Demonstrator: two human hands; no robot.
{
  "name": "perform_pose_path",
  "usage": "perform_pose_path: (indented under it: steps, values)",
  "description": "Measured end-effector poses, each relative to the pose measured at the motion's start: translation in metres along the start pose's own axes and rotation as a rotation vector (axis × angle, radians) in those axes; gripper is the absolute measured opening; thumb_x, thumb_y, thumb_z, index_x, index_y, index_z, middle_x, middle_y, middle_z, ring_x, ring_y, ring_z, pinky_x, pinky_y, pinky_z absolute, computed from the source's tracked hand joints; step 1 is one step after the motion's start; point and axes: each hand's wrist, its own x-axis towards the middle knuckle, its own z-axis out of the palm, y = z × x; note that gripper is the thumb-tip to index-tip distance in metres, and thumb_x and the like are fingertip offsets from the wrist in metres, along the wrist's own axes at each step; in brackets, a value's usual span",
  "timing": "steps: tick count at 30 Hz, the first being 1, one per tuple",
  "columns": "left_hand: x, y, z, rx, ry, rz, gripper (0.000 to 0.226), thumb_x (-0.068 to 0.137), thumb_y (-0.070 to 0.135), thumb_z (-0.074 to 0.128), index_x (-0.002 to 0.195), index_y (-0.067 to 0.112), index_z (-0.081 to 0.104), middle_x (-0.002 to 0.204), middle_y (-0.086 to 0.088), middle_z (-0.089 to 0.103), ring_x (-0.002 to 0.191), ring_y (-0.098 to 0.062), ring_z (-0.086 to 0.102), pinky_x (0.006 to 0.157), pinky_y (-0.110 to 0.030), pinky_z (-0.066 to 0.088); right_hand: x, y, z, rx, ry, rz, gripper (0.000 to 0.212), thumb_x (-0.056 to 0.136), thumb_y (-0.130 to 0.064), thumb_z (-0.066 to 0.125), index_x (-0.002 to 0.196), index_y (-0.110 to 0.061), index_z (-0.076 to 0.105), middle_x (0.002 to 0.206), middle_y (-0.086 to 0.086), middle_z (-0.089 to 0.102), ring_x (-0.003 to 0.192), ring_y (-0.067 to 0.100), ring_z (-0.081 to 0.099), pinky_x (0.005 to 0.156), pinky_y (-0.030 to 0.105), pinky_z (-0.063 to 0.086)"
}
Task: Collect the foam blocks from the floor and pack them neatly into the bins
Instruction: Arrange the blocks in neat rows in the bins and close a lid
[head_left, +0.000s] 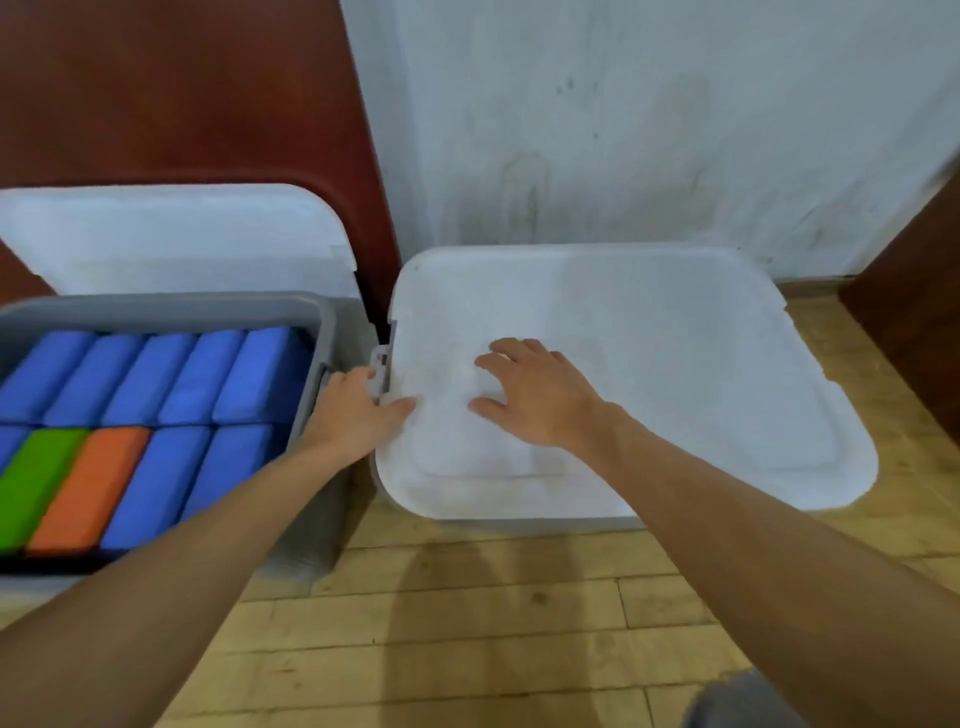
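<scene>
My right hand (540, 400) lay flat on the white lid (675, 364), fingers apart; my left hand (358, 410) clamped the lid's left edge. Foam blocks (156, 415) sat packed in the grey bin (171, 306), left.

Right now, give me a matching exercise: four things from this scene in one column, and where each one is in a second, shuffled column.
1 right hand
2 left hand
3 orange block
4 loose lid

A in the open bin
B propped behind that bin
C flat on the closed lid
D gripping that lid's edge by the clip

Pairs: 1-C, 2-D, 3-A, 4-B
</scene>
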Motion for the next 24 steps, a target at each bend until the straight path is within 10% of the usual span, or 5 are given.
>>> perform_pose_path:
  steps: [5,24]
  values:
    - [0.003,-0.008,0.014,-0.344,-0.024,-0.080,0.040,0.092,0.032,0.060,0.127,0.014,0.054,0.123,-0.003,0.061,0.106,-0.022,0.058,0.092,-0.037,0.049,0.014,-0.012,0.033,0.096,-0.048,0.086,0.074,0.088,-0.059,0.052,0.150,-0.028,0.026,0.161,-0.006,0.011,0.148,0.020,0.009,0.117,0.039,0.014]
    - [-0.004,-0.008,0.014,-0.755,0.017,-0.317,0.078,0.078,0.020,0.077,0.143,0.015,0.033,0.142,-0.007,0.038,0.118,-0.028,0.048,0.100,-0.043,0.044,0.015,-0.025,0.049,0.191,0.048,0.197,0.068,0.086,-0.050,0.061,0.146,-0.032,0.035,0.155,-0.010,0.025,0.142,0.017,0.019,0.117,0.035,0.023]
